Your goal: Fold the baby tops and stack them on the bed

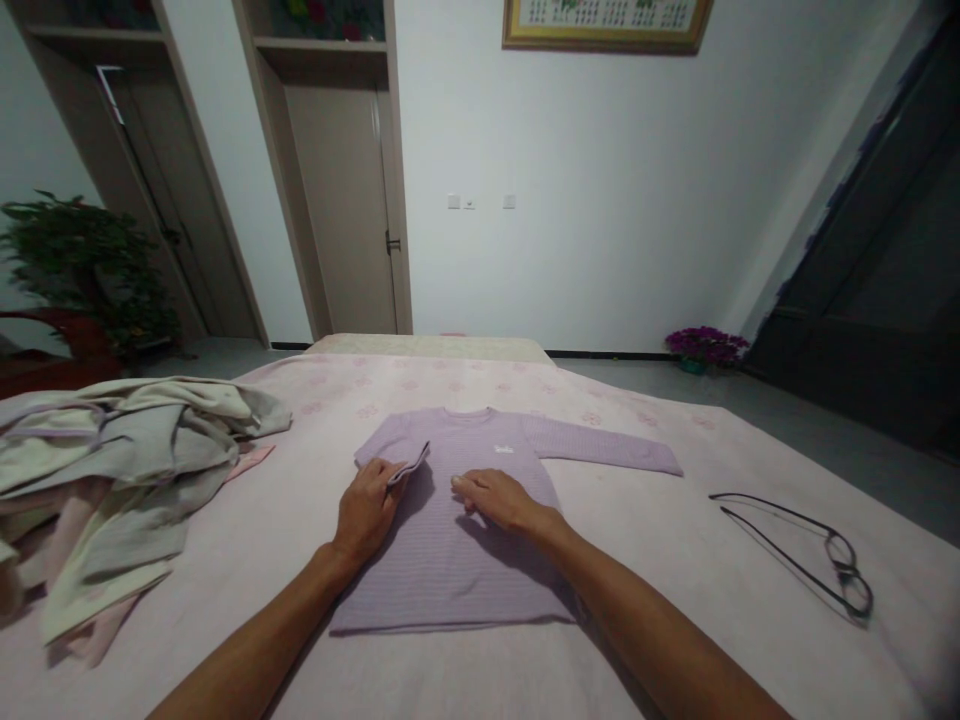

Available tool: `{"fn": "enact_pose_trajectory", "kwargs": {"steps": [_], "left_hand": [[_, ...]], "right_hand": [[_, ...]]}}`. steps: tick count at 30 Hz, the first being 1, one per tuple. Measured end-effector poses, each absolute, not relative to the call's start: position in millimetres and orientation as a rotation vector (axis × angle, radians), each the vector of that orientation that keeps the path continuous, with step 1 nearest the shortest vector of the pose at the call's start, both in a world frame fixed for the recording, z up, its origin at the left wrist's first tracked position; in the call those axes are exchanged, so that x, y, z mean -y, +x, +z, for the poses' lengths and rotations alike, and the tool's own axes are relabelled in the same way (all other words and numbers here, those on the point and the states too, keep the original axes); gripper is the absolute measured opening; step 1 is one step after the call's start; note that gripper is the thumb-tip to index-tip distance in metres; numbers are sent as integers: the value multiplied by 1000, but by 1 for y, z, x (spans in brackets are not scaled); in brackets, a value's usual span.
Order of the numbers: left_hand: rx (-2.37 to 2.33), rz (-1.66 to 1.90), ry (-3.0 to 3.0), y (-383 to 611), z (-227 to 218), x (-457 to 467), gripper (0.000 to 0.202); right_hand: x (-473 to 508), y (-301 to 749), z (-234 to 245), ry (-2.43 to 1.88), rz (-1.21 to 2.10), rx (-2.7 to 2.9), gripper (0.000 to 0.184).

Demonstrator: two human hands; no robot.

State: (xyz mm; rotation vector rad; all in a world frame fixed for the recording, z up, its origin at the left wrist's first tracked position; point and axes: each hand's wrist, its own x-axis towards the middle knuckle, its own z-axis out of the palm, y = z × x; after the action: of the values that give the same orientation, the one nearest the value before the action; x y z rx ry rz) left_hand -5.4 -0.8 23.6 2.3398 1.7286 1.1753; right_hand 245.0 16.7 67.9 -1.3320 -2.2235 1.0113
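A lilac ribbed long-sleeved shirt (465, 570) lies spread in front of me, neckline away from me, with a small white print on its chest. Its right-hand sleeve stretches out flat to the side. My left hand (367, 510) is closed on the cuff end of the other sleeve (410, 466), which is raised over the shirt's left part. Above the middle of the shirt hovers my right hand (495, 498), casting a shadow on the fabric. Its fingers are loosely bent, the thumb slightly apart, and nothing shows in them.
Pink patterned bedding (645, 560) covers the surface. A heap of grey, cream and pink clothes (142, 470) lies at the left. Black-framed glasses (844, 572) rest at the right. Beyond are a closed door (341, 200), a leafy plant (86, 260) and purple flowers (705, 345).
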Motion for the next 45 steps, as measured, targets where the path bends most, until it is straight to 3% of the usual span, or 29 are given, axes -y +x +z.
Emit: {"fn": "enact_pose_trajectory", "kwargs": {"steps": [4,6,11,16,22,27,33,38,45], "left_hand": [[-1609,1046,2399,7,27,4,31],[-1517,1009,2398,14,31,8,29],[-1478,882,2371,7,54,31,30],[-1892,440,2240,-24,72,69,25],[-2000,71,2160,-35,72,95,30],[-2016,79,2108,-33,66,97,21],[-1872,384,1971,-27,68,90,9],[-1706,520,1986,-4,83,88,11],[-1556,436,2068,38,82,85,12]], "right_hand": [[-23,200,63,-1234,1515,1865,59],[-26,179,59,-1218,1578,1605,50],[-42,162,61,-1197,1393,1224,14],[-71,188,89,-1199,1337,1132,14],[-86,215,127,-1217,1330,1113,20],[-89,236,144,-1207,1281,1089,21],[-94,267,153,-1195,1200,1048,21],[-94,291,160,-1183,1116,1043,23],[-88,313,168,-1157,1000,1120,25]]}}
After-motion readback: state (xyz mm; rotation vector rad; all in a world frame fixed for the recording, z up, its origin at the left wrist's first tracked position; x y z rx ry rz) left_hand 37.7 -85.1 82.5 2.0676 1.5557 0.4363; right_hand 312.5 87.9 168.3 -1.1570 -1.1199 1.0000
